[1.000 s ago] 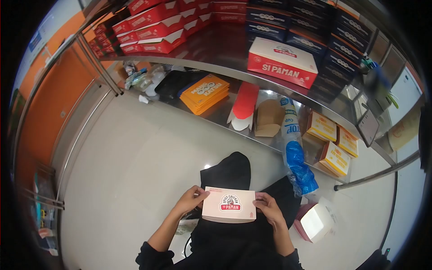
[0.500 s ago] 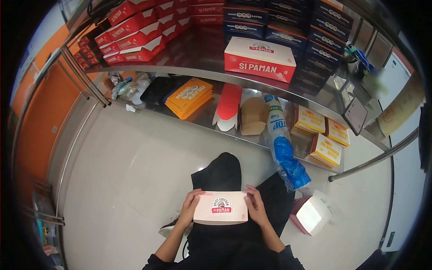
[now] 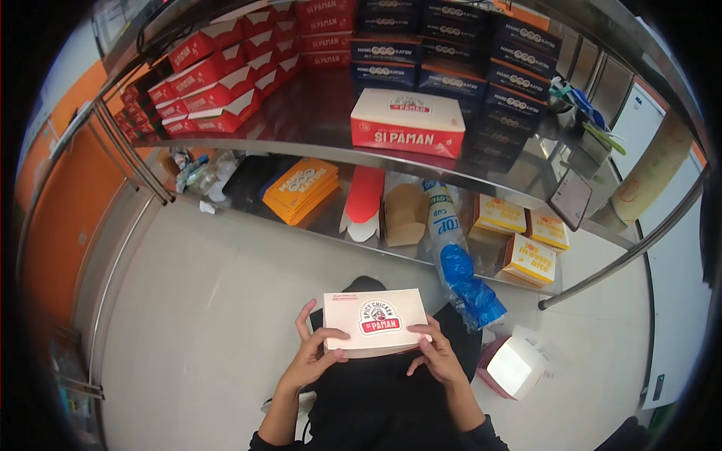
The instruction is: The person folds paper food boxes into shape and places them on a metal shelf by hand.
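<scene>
A closed box [image 3: 374, 319] with a pale lid and a round "Spicy Chicken Si Paman" logo is held over my lap. My left hand [image 3: 313, 352] grips its left end, with one finger on the lid and the thumb at the lower edge. At the right end my right hand [image 3: 438, 352] holds it the same way, its lower fingers curled beneath. Above, on the steel shelf, sits a finished red and white Si Paman box [image 3: 408, 124].
The upper shelf [image 3: 301, 120] bears stacked red boxes [image 3: 218, 90] and dark blue boxes [image 3: 455, 52]. Below lie orange packets [image 3: 301, 188], a plastic-wrapped cup sleeve [image 3: 455, 248] and yellow-white boxes [image 3: 529, 259]. A stack of open cartons [image 3: 513, 366] stands on the floor at right.
The held box has risen toward the shelf and camera, its front edge now tilted into view. Both hands have shifted from its upper corners to its lower sides. The view has moved, shifting the shelf left.
</scene>
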`<action>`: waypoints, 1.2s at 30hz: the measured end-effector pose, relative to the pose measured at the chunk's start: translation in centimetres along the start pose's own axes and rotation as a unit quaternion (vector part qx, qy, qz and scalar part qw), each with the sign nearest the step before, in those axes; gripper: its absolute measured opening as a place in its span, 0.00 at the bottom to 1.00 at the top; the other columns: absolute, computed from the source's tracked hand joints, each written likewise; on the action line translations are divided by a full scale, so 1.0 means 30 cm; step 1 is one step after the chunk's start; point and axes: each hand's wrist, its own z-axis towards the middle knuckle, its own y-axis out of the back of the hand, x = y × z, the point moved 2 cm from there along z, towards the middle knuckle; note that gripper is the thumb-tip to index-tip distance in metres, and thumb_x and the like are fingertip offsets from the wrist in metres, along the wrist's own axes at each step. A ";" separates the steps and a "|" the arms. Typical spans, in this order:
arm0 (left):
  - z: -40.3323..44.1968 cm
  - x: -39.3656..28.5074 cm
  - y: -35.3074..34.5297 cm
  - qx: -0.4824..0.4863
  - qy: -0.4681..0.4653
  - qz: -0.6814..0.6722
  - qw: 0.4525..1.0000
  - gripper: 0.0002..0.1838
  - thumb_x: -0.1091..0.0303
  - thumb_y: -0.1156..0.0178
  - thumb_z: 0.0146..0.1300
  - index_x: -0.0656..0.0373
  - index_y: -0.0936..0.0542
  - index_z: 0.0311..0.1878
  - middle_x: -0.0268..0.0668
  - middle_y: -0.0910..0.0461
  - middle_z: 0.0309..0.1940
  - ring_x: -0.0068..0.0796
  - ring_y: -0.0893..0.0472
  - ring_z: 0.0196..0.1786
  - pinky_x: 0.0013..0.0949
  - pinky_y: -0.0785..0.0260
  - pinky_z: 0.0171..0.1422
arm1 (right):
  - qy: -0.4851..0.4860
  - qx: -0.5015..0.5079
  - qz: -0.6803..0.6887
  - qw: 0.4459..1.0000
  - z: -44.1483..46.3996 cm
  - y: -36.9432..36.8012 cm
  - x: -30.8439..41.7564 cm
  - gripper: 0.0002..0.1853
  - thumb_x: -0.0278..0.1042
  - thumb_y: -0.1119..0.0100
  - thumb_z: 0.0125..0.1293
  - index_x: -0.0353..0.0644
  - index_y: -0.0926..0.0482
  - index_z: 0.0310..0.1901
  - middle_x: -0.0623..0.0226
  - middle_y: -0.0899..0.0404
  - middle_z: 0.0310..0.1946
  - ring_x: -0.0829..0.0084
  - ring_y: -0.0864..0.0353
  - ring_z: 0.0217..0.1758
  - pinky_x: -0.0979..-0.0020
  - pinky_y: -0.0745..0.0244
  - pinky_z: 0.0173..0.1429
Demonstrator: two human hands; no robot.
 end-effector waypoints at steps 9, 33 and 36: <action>0.118 -0.104 -0.077 0.005 -0.172 0.082 0.982 0.19 0.71 0.28 0.51 0.50 0.21 0.47 0.46 0.64 0.71 0.52 0.54 0.75 0.40 0.24 0.59 | 0.050 -0.032 0.079 0.995 -0.010 0.070 0.127 0.16 0.38 0.56 0.74 0.39 0.27 0.55 0.63 0.49 0.67 0.65 0.29 0.59 0.66 0.14 0.29; 0.167 -0.148 -0.194 -0.126 -0.265 -0.096 0.951 0.45 0.63 0.26 0.42 0.63 0.39 0.63 0.52 0.39 0.64 0.40 0.30 0.62 0.39 0.35 0.64 | 0.077 -0.007 -0.048 0.996 -0.084 -0.079 -0.012 0.24 0.32 0.33 0.60 0.45 0.32 0.55 0.57 0.42 0.62 0.63 0.42 0.70 0.62 0.41 0.68; 0.159 -0.136 -0.189 -0.083 -0.229 -0.048 0.969 0.42 0.64 0.27 0.41 0.63 0.37 0.59 0.50 0.29 0.55 0.36 0.24 0.54 0.37 0.31 0.59 | 0.155 -0.065 -0.397 0.902 -0.114 -0.098 0.048 0.29 0.38 0.28 0.54 0.49 0.33 0.55 0.47 0.53 0.67 0.47 0.49 0.73 0.53 0.46 0.71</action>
